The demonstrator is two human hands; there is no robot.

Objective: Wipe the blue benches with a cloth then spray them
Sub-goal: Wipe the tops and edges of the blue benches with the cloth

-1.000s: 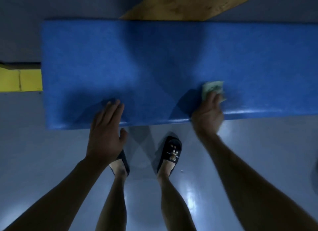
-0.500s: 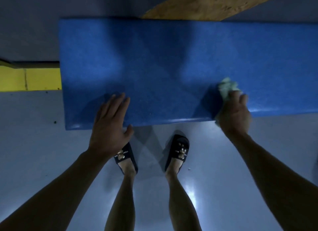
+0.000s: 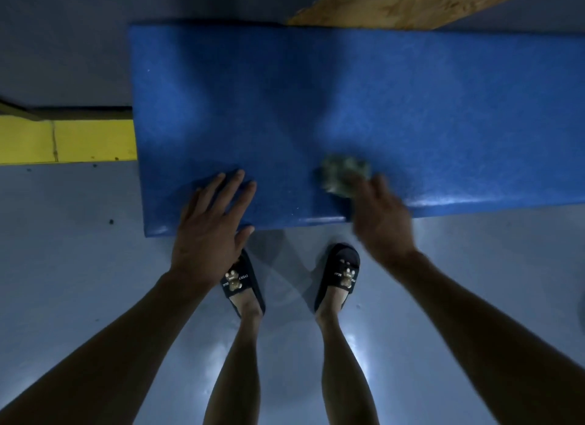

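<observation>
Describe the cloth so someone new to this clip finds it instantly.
Start at the long blue bench across the top. Near its front edge, the right hand presses on a small crumpled cloth. It is pale greenish and motion-blurred; the left hand lies flat, holding nothing.

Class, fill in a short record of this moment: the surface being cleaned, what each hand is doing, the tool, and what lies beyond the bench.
surface: blue padded bench
left hand: open, flat on the bench's near edge
right hand: pressing a crumpled pale green cloth on the bench, motion-blurred
spray bottle: not in view
beyond bench: tan wooden board
floor: grey, with a yellow painted strip at left
</observation>
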